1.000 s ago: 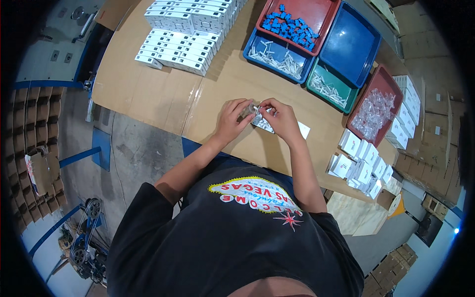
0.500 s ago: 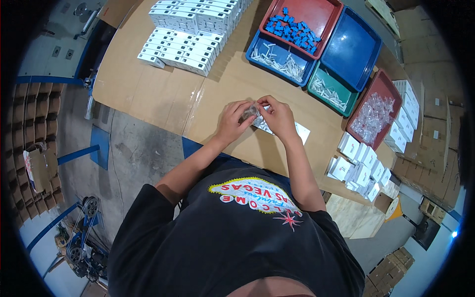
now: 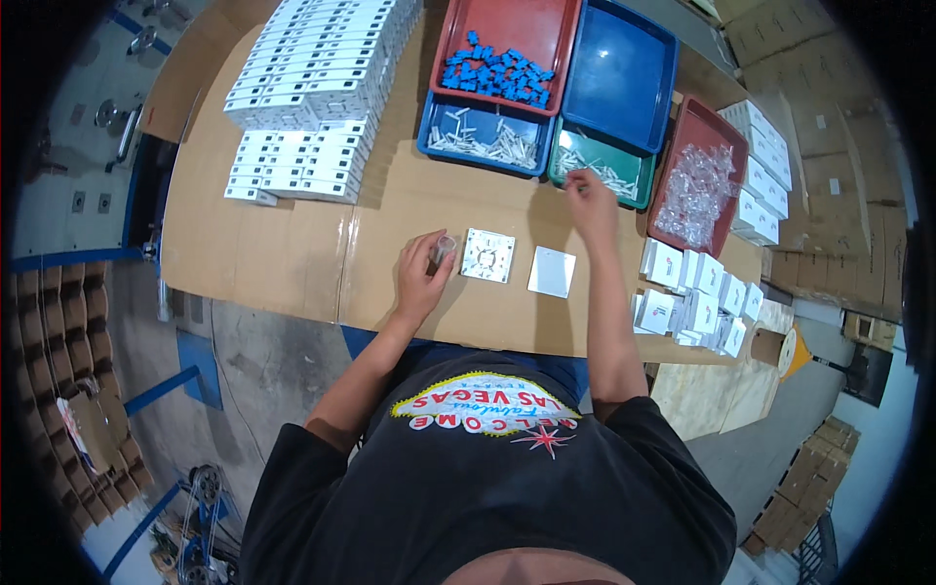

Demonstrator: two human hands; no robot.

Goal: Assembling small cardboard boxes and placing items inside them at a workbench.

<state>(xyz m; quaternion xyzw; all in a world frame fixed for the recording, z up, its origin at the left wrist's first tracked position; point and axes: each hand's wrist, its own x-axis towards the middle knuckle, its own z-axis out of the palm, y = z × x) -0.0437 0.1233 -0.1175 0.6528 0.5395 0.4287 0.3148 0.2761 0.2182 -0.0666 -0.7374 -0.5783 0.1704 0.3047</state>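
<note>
My left hand (image 3: pixel 423 277) is closed on a small clear plastic bag (image 3: pixel 445 250), just above the cardboard-covered table. Beside it lies a square white plate with printed or cut-out detail (image 3: pixel 487 255). A plain white square plate (image 3: pixel 553 271) rests farther right. My right hand (image 3: pixel 592 207) reaches over the near edge of the green tray (image 3: pixel 643 201), its fingers pinched together; what they hold, if anything, is too small to make out. Small white pieces like wall plugs (image 3: pixel 612 179) lie in that tray.
Behind are a blue tray of white plugs (image 3: pixel 507 146), a red tray of blue parts (image 3: pixel 497 76) and another blue tray (image 3: pixel 620 73). At right are a red tray of clear bags (image 3: pixel 694 195) and small white packets (image 3: pixel 702 307). White boxes (image 3: pixel 312 68) are stacked far left.
My hands have come apart: the right has moved away to the green tray, the left stays with the clear bag. Both white plates now show uncovered. The whole view has shifted.
</note>
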